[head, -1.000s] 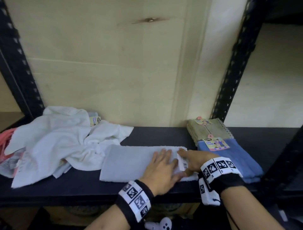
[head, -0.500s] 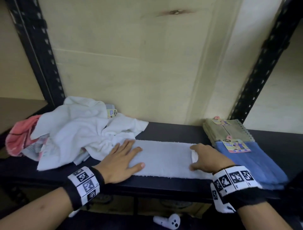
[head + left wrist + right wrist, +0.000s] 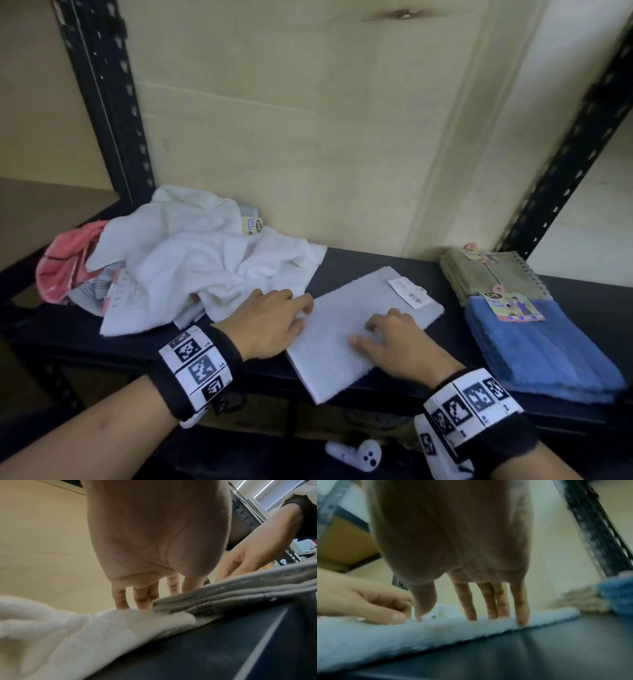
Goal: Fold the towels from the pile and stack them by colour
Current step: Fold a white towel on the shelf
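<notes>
Soft, dim indoor light leaves the head view evenly lit with bowed shelf uprights (image 3: 109,102) at its wide-angle edges, while the right wrist view is smeared with blur and the left wrist view shows bright ceiling strip lights (image 3: 264,489) at upper right.

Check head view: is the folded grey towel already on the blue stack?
No, the grey towel lies on the shelf beside the blue stack, apart from it.

Storeroom, black slotted metal shelving (image 3: 102,113), plywood backing (image 3: 291,120)

Grey towel (image 3: 356,329) now folded shorter and skewed, both hands closer together atop it.
</notes>
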